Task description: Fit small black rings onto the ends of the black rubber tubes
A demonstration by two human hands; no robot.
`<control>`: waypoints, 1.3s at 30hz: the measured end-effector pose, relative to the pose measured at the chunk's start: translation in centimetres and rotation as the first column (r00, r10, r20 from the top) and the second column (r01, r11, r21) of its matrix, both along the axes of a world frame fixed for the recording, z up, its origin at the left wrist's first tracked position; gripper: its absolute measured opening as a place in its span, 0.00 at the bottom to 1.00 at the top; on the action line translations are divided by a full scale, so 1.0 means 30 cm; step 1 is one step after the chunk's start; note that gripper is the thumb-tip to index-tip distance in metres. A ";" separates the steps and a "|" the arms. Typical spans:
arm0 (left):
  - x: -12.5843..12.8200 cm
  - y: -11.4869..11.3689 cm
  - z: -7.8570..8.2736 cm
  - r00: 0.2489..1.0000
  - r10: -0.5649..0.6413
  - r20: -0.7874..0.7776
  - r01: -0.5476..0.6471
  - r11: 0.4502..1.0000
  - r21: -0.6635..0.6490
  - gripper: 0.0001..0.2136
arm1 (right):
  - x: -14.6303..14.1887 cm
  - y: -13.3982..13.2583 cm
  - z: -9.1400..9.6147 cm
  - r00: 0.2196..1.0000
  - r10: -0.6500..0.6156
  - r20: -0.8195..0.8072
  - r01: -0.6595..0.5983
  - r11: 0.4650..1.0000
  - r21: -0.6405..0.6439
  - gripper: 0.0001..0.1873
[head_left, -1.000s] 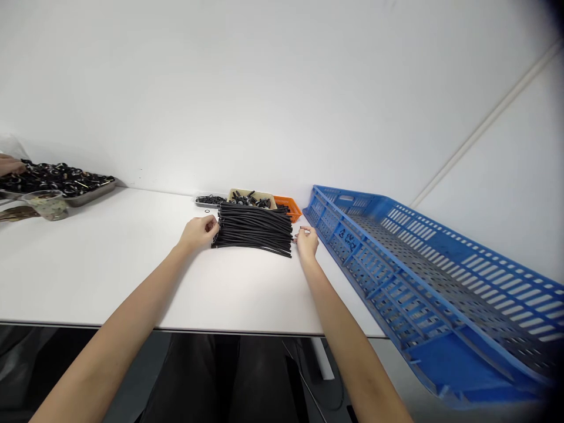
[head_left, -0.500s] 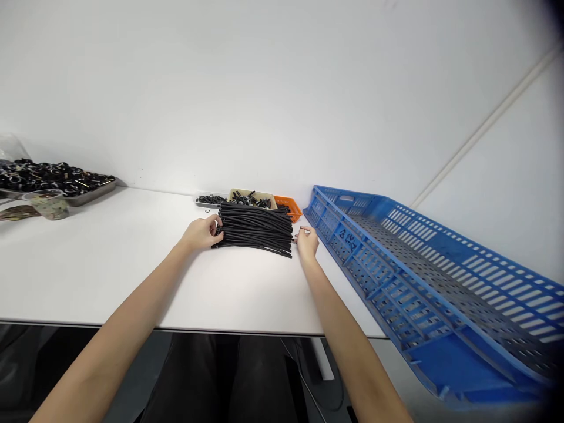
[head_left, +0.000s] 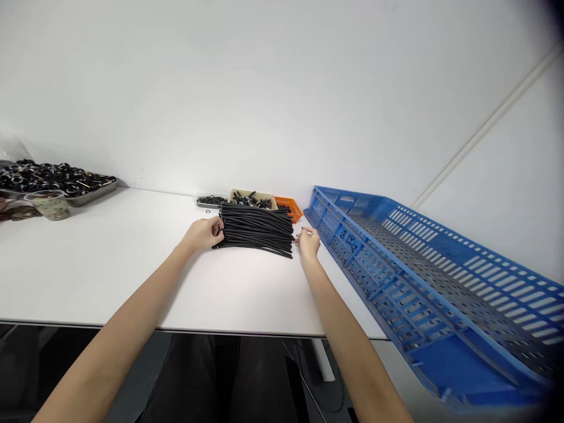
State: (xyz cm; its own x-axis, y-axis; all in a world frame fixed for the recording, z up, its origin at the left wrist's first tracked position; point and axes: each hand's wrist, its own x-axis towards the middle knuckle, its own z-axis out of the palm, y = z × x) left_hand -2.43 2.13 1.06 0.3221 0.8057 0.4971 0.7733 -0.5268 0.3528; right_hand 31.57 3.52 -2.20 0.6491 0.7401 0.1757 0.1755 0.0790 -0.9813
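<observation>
A row of thin black rubber tubes (head_left: 255, 228) lies side by side on the white table. My left hand (head_left: 200, 234) is at their left ends, thumb and fingers closed around the end of a tube. Small fittings show at the left ends, partly covered by my fingers. My right hand (head_left: 309, 242) is beside the right ends, its fingertips pinched close to one tube end. A tiny dark thing shows at these fingertips, too small to name.
Behind the tubes stand a clear tray (head_left: 210, 200) of black rings, a cream tray (head_left: 264, 195) of small parts and an orange basket (head_left: 294, 207). A large blue crate (head_left: 374, 258) is at right. A metal tray (head_left: 92, 195) and plastic cup (head_left: 53, 207) are at left.
The fingers of my right hand have shifted slightly at the tube ends; my left hand stays in place. Part of another person's hand now shows at the far left edge.
</observation>
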 end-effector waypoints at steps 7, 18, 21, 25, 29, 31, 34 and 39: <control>-0.003 -0.004 0.003 0.998 0.021 -0.059 -0.020 1.000 0.014 0.10 | -0.025 -0.026 0.039 0.983 -0.021 -0.184 0.019 1.000 -0.014 0.05; -0.003 -0.010 0.010 0.998 0.017 -0.057 -0.015 0.999 0.029 0.08 | -0.030 -0.031 0.046 0.979 -0.018 -0.203 0.022 1.000 0.017 0.05; 0.002 -0.021 0.020 0.999 -0.006 -0.031 0.008 0.999 0.051 0.07 | -0.028 -0.030 0.046 0.981 -0.023 -0.190 0.026 1.000 0.015 0.05; 0.017 -0.039 0.040 0.998 -0.057 0.036 0.054 0.995 0.084 0.05 | -0.022 -0.020 0.036 0.985 -0.032 -0.167 0.034 0.999 0.005 0.05; 0.038 -0.044 0.055 0.947 -0.158 0.278 0.157 0.987 0.027 0.06 | -0.013 -0.022 0.036 0.993 -0.075 -0.086 0.077 0.997 0.027 0.07; 0.046 -0.039 0.057 0.886 -0.188 0.423 0.224 0.974 -0.035 0.08 | -0.017 -0.034 0.049 0.992 -0.127 0.015 0.125 0.986 0.110 0.07; 0.053 -0.032 0.058 0.812 -0.184 0.554 0.310 0.940 -0.143 0.08 | -0.041 -0.060 0.077 0.981 -0.107 0.164 0.051 0.948 0.313 0.09; 0.061 -0.036 0.069 0.732 -0.141 0.667 0.369 0.904 -0.214 0.10 | -0.110 -0.105 0.101 0.854 0.397 0.336 -0.500 0.804 0.321 0.12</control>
